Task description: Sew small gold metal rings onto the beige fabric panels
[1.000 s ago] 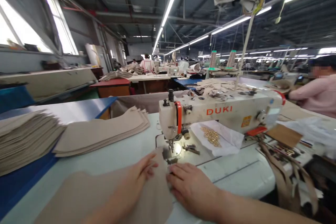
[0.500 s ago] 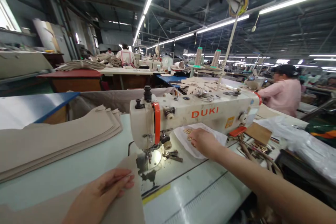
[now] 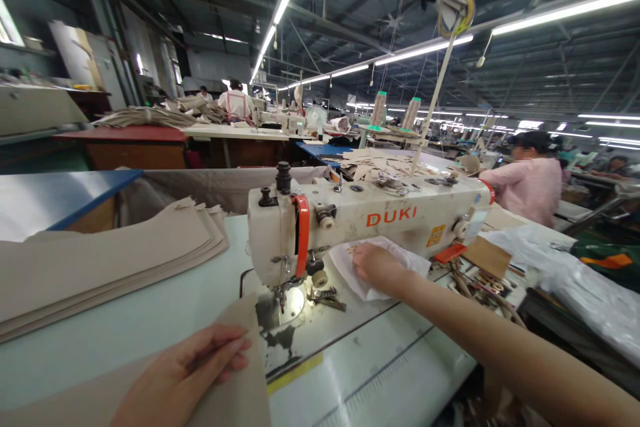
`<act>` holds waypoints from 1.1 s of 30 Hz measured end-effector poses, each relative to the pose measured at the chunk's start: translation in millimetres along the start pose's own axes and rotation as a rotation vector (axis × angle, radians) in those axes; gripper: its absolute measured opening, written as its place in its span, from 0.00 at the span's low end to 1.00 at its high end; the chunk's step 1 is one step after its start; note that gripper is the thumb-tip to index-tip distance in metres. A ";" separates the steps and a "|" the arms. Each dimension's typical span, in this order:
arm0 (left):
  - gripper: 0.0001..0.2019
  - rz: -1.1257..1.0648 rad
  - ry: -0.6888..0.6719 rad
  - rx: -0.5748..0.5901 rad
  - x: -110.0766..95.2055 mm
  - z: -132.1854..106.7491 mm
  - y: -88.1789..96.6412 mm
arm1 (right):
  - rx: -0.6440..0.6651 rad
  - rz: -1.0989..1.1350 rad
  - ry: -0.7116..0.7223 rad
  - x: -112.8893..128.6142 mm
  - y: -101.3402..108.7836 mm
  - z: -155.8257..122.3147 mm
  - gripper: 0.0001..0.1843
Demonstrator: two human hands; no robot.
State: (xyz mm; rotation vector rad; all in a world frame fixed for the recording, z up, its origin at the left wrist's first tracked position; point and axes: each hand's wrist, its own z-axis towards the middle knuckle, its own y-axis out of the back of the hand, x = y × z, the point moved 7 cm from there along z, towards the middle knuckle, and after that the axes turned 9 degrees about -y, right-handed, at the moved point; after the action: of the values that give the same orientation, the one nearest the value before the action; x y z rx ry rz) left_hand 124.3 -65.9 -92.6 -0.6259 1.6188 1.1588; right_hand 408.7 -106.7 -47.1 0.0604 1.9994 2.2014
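Observation:
My left hand (image 3: 195,363) is over a beige fabric piece (image 3: 240,393) lying in front of the sewing machine (image 3: 340,213). Its thumb and fingers are pressed together; whatever is between them is hidden. Under the machine's arm, my right hand (image 3: 377,270) reaches onto a white sheet (image 3: 345,267), its fingers curled down among small gold-coloured pieces (image 3: 353,250). The fingertips and anything they pinch are out of sight. The lit needle plate (image 3: 295,303) lies between my two hands. Small metal tools (image 3: 327,297) rest beside it.
Stacked beige panels (image 3: 110,257) lie at the left of the table. To the right are a brown card (image 3: 487,255), an orange-red item (image 3: 449,252), strips with scissors, and clear plastic (image 3: 570,273). A person in pink (image 3: 530,187) sits beyond. Thread cones (image 3: 379,110) stand behind the machine.
My right hand has shifted slightly left and covers more of the gold-coloured pieces. My left hand stays over the fabric in the same pose; the view has turned a little.

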 end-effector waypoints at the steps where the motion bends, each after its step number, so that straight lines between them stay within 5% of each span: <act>1: 0.19 0.011 0.003 -0.007 -5.5 -2.1 0.6 | -0.006 0.038 0.004 -1.5 2.3 -1.9 0.06; 8: 0.14 0.077 -0.044 -0.009 -15.6 -5.6 4.2 | -0.162 0.407 0.002 -7.6 21.6 -31.8 0.11; 14: 0.11 0.082 -0.193 -0.012 -23.9 -16.7 -1.9 | -0.194 0.904 0.130 25.5 32.6 -68.8 0.09; 17: 0.11 -0.012 -0.230 0.037 -26.6 -26.6 -14.4 | -0.096 1.180 0.136 57.9 26.2 -78.7 0.09; 23: 0.08 -0.136 -0.262 0.110 -20.4 -34.9 -23.4 | 0.112 1.364 0.130 116.1 9.0 -77.0 0.11; 33: 0.08 -0.181 -0.232 0.134 -23.9 -33.8 -17.5 | 0.344 1.610 -0.030 119.3 -11.8 -63.3 0.18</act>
State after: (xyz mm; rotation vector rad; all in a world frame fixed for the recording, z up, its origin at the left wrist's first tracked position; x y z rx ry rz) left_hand 133.0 -106.8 -76.1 -0.5194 1.3986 0.9454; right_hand 283.2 -150.2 -75.0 2.4013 2.5689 2.1309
